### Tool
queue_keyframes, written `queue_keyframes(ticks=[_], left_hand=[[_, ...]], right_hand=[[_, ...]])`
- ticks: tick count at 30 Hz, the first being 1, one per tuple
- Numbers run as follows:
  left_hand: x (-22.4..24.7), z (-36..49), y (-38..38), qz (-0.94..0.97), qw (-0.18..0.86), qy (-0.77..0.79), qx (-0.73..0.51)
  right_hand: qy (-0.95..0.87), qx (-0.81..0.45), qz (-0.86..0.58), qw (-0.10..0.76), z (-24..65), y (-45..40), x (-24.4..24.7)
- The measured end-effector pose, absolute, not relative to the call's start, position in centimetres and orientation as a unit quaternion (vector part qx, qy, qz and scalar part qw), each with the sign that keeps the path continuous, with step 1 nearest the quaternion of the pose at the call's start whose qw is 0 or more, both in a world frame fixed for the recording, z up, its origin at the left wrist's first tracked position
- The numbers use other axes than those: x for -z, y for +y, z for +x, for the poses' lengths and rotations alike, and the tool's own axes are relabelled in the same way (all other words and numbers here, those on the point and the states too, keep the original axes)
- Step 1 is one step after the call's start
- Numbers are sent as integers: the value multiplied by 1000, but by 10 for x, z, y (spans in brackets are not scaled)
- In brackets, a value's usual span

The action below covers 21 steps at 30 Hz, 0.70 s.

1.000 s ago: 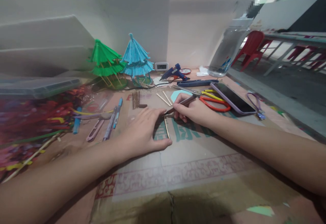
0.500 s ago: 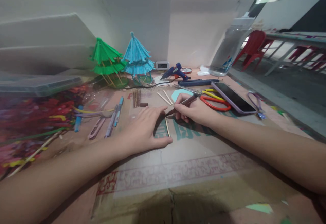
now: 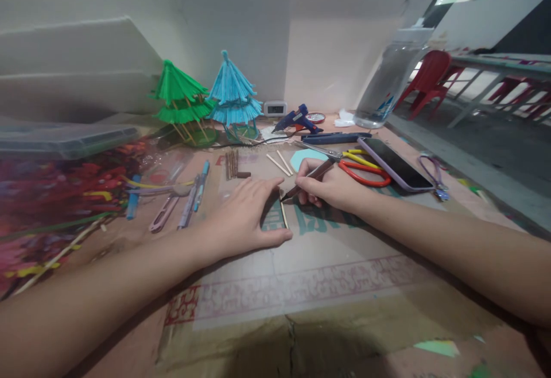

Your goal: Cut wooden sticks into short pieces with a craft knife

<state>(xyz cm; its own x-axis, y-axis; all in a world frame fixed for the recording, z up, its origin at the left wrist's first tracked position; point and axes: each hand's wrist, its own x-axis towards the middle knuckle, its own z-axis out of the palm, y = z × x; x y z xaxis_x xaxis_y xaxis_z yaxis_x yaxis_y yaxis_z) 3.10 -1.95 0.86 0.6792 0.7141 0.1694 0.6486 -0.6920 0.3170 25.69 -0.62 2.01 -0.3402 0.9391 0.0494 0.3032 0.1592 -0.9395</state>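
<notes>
A thin pale wooden stick [image 3: 284, 215] lies on the cardboard [image 3: 327, 275], spanned by my left hand [image 3: 247, 214]. The thumb touches its near end and the fingers are at its far end, with the palm arched beside it. My right hand [image 3: 321, 186] grips a dark brown marker [image 3: 313, 172] like a pen, its tip on the stick near the left fingertips. Beyond the hands lie two bare sticks [image 3: 279, 164], a light blue octagon [image 3: 306, 159], several brown-coloured sticks [image 3: 231, 164] and a dark brown cap [image 3: 243, 175].
Right of my hands are red-and-yellow-handled scissors [image 3: 364, 172] and a phone [image 3: 396, 163]. A glue gun [image 3: 299, 119], a small clock [image 3: 274, 108] and green [image 3: 181, 100] and blue [image 3: 235, 97] tiered models stand at the back. Pens [image 3: 201, 186] and colourful scraps [image 3: 64, 194] lie left.
The marker tip has shifted very slightly along the stick towards me. My left hand stays in place on the stick, and the view has moved a little.
</notes>
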Motion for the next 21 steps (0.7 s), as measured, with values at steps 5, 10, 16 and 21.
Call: queue_keyframes(ticks=[5, 10, 16, 21], left_hand=[[-8, 31, -20, 906, 120, 383, -139], [-7, 30, -19, 909, 111, 374, -148], [-6, 31, -18, 911, 108, 369, -149], [-7, 31, -19, 907, 114, 378, -143]], right_hand=[[-691, -479, -449, 304, 257, -11, -25], [-678, -465, -449, 351, 257, -9, -22], [-675, -461, -457, 350, 256, -8, -21], [-685, -494, -441, 304, 258, -10, -25]])
